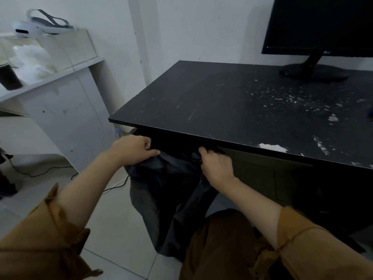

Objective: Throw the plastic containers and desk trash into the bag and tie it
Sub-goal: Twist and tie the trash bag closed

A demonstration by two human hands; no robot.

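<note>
A dark grey plastic bag (171, 199) hangs down to the floor just under the front edge of the black desk (232, 102). My left hand (134, 148) pinches the bag's top rim on its left side. My right hand (217, 164) grips the rim on the right. The two hands hold the mouth of the bag spread between them. Small white crumbs and scraps (288, 98) lie scattered over the right part of the desk top. What is inside the bag is hidden.
A black monitor (321, 27) on its stand sits at the desk's back right. To the left stands a white shelf unit (60, 73) with a white headset (38, 25), crumpled white plastic (32, 57) and a dark cup (9, 77). Cables (50, 170) run over the tiled floor.
</note>
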